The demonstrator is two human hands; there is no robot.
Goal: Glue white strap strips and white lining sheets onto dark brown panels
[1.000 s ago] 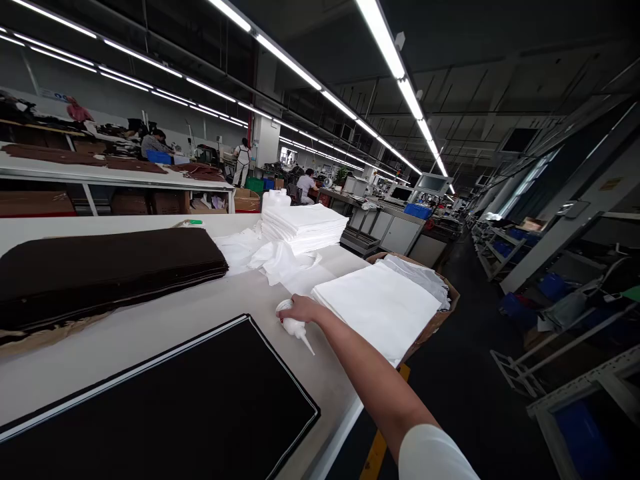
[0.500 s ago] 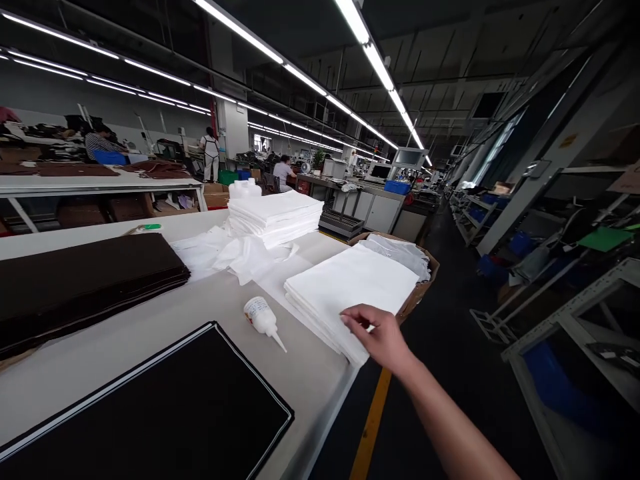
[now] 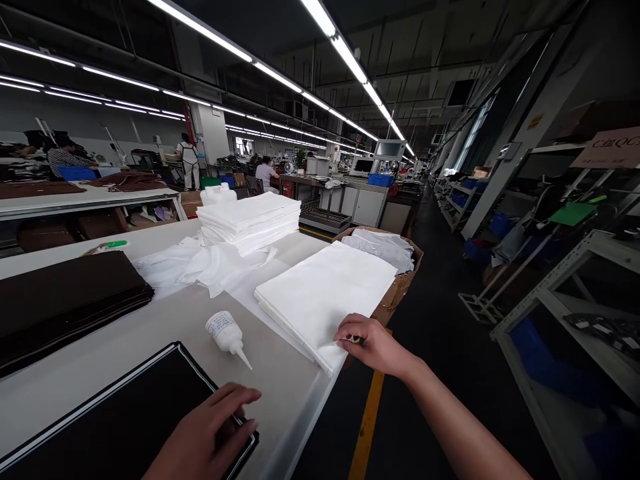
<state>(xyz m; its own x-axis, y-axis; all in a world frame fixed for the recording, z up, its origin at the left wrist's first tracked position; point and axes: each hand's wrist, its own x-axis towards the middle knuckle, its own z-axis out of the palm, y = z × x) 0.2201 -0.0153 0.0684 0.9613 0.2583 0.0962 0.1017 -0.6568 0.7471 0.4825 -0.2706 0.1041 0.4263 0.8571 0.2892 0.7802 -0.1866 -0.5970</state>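
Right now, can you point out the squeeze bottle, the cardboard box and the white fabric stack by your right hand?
Squeeze bottle [image 3: 223, 331]: head view, on its label.
Cardboard box [image 3: 399, 288]: head view, on its outer wall.
White fabric stack [image 3: 320, 300]: head view, on its top layer.

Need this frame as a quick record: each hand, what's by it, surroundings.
left hand: over the corner of a black fabric panel with white edging; contact unclear
right hand: at the near corner of a folded white fabric stack
nearby: plastic nozzle bottle lying on the white-topped table; cardboard box holding white fabric beyond the stack
background: co-worker standing in a long factory hall
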